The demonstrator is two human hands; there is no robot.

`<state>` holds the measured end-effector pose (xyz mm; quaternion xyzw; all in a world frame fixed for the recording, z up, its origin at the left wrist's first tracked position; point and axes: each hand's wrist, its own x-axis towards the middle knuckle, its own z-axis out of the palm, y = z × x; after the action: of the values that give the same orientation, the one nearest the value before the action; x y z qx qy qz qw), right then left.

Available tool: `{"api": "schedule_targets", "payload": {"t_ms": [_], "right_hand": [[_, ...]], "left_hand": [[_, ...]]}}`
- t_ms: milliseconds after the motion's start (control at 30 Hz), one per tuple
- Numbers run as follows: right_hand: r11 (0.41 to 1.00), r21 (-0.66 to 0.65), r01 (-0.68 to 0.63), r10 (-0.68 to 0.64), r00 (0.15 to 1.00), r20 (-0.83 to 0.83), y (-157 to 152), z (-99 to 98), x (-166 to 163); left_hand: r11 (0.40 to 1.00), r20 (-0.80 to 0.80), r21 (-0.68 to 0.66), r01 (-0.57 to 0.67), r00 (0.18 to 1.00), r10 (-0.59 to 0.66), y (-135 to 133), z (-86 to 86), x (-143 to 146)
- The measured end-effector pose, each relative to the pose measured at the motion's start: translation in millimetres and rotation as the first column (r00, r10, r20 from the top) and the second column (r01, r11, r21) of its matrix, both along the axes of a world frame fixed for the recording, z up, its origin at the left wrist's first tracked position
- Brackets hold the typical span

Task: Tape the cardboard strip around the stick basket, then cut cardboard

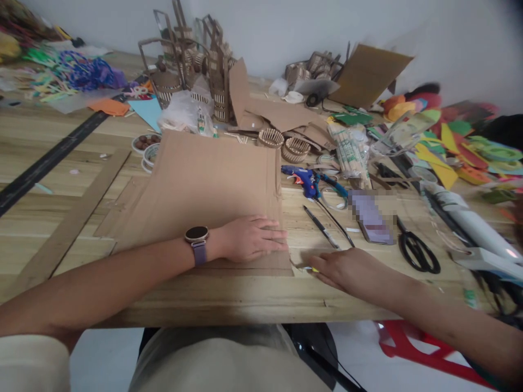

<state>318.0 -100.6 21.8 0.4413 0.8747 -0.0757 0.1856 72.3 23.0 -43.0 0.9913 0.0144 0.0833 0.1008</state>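
A large brown cardboard sheet [204, 185] lies flat on the wooden table [229, 299]. My left hand [251, 238], with a watch on its wrist, rests flat on the sheet's near right corner, fingers stretched out. My right hand [347, 270] is just right of that corner, fingers closed on a small tool with a yellow part [305, 268] whose tip touches the cardboard's edge. I cannot make out what the tool is.
A blue glue gun [304, 178], a black pen [321, 227], a phone [371, 218] and black scissors [417, 249] lie to the right. Cardboard craft baskets [192, 65] stand at the back. Coloured foam pieces [457, 141] fill the right side; a cardboard strip [69, 223] lies left.
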Motion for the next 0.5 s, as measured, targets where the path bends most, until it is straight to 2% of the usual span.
{"api": "schedule_targets", "payload": {"t_ms": [133,233,367,500], "right_hand": [[0.995,-0.082,0.050,-0.052,0.998,-0.025,3.9,8.3,11.4],[0.993,-0.083,0.086,-0.087,0.996,-0.010,10.3,17.4,4.7],[0.998,-0.035,0.052,-0.052,0.999,-0.014,14.6,20.6,-33.7],[0.999,0.016,-0.032,0.032,0.999,0.006,16.9,9.6,-81.0]], "left_hand": [[1.000,0.010,0.005,0.004,1.000,-0.004,0.1,-1.2,0.4],[1.000,0.009,0.009,0.001,1.000,-0.002,-0.6,-0.3,0.7],[1.000,0.020,0.009,0.001,1.000,-0.001,-0.7,0.5,1.3],[1.000,0.011,-0.004,0.007,1.000,-0.007,0.5,0.4,2.5]]}}
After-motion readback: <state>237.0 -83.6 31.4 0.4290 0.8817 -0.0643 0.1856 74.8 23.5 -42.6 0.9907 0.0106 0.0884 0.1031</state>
